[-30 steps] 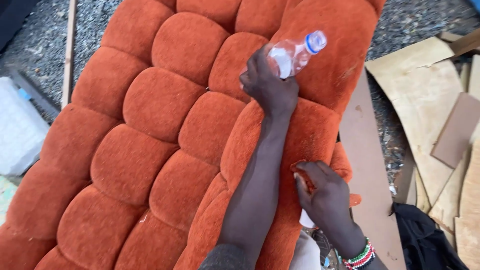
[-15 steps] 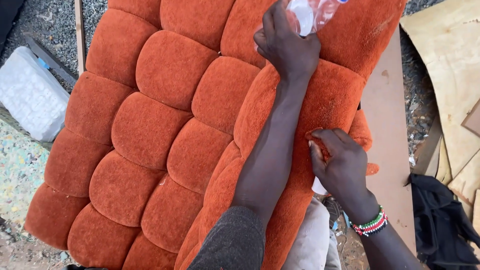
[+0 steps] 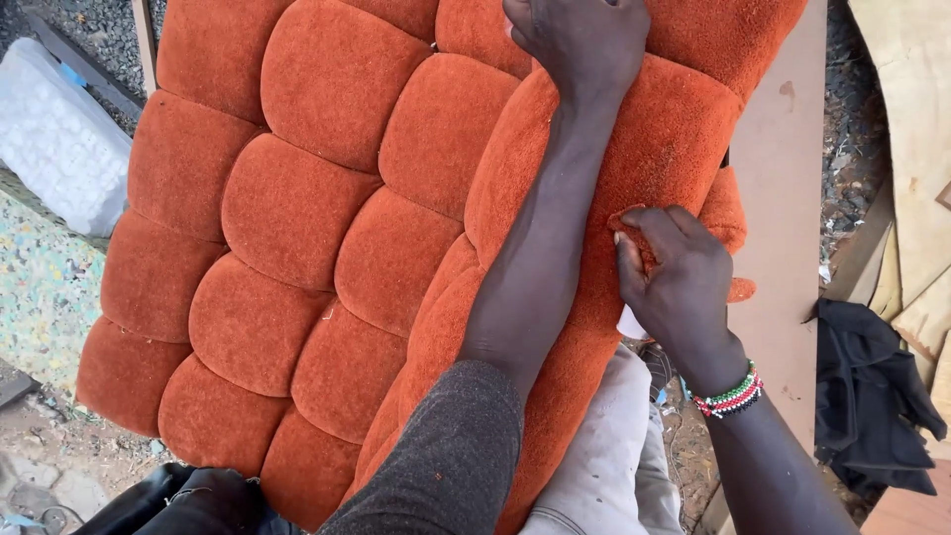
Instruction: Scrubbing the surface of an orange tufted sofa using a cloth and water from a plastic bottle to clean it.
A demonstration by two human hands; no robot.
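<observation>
Both hands on tufted orange velvet cushion panel, long axis running away from camera: left hand fisted at far end, contents hidden; right hand pinching fabric edge.

Orange tufted cushion fills the view, lying tilted over gravel ground. Left hand is closed at the cushion's top edge; whatever it holds is cut off by the frame. Right hand pinches fabric near the cushion's right edge, a beaded bracelet at its wrist. A board lies beside that edge, a white plastic container off the left side.

Left hand's fingers beyond the top edge
</observation>
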